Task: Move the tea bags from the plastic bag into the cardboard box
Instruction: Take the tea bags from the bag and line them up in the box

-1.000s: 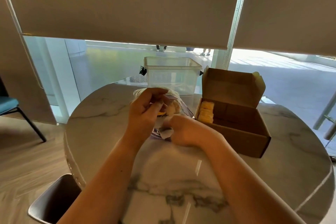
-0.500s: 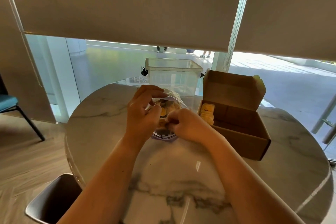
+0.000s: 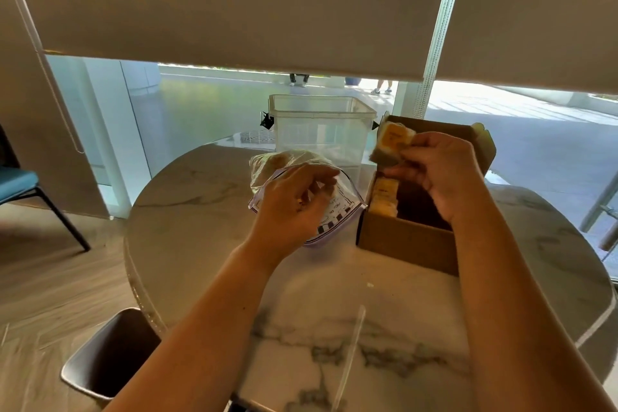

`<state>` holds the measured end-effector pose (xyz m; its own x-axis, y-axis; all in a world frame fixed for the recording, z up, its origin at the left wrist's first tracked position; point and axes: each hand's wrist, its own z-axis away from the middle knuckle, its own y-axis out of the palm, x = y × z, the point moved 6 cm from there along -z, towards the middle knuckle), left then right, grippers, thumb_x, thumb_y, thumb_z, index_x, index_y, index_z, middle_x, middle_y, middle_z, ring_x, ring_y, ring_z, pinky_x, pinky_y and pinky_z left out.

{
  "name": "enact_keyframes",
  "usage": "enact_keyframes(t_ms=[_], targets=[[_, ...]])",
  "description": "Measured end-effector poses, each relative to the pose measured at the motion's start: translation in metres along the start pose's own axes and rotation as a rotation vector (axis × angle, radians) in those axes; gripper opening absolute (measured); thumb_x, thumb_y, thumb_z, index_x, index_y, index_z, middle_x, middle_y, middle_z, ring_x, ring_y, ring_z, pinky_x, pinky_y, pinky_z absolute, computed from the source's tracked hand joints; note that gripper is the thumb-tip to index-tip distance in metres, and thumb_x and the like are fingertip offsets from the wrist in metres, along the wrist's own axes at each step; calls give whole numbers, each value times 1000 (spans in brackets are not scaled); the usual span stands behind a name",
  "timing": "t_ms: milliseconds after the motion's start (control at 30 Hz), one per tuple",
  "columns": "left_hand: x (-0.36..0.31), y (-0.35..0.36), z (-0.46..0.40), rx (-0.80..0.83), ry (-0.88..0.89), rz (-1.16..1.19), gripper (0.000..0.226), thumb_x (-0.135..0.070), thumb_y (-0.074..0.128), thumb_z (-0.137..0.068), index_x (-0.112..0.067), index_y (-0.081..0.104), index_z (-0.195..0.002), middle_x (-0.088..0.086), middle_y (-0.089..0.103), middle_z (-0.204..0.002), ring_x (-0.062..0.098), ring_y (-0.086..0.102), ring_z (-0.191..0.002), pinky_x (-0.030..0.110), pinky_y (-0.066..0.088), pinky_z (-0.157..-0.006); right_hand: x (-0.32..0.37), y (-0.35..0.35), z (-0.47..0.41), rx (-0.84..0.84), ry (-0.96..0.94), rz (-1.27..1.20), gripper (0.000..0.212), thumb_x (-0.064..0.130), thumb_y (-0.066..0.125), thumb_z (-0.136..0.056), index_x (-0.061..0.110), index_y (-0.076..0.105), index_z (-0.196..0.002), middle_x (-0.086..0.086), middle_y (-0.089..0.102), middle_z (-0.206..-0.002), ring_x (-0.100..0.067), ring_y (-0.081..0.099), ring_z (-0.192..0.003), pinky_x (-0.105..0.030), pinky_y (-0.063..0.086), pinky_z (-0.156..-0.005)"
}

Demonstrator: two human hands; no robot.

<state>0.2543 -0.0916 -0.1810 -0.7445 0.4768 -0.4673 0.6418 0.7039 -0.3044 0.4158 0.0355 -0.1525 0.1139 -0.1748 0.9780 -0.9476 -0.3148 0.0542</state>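
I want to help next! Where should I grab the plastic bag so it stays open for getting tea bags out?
Probably pinch the plastic bag by its zip-top rim, coming from above on the left side, much as the left hand holds it now. The mouth faces the person and the body slumps away on the table, so lifting the rim should hold it open.

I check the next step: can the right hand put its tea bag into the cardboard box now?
Probably yes. The right hand holds the tea bag above the cardboard box, whose lid stands open, with free space beside the packed bags.
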Motion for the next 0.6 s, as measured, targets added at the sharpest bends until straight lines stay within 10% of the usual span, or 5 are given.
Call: enact_keyframes(t_ms=[233, 600], targets=[[-8, 58, 11, 466, 79, -121, 25, -24, 55, -92, -21, 63, -115, -10, 58, -109, 1, 48, -102, 17, 39, -90, -42, -53, -39, -256, 217, 992, 10, 10, 74, -77, 5, 68, -83, -15, 69, -83, -28, 67, -76, -39, 56, -74], [-8, 67, 13, 495, 180, -100, 34, -7, 46, -88, -18, 67, -112, -2, 67, -107, 9, 53, -97, 26, 39, -87, -69, -40, -54, -167, 444, 794, 13, -5, 64, -82, 0, 52, -78, -21, 62, -90, -32, 70, -77, -43, 59, -77]])
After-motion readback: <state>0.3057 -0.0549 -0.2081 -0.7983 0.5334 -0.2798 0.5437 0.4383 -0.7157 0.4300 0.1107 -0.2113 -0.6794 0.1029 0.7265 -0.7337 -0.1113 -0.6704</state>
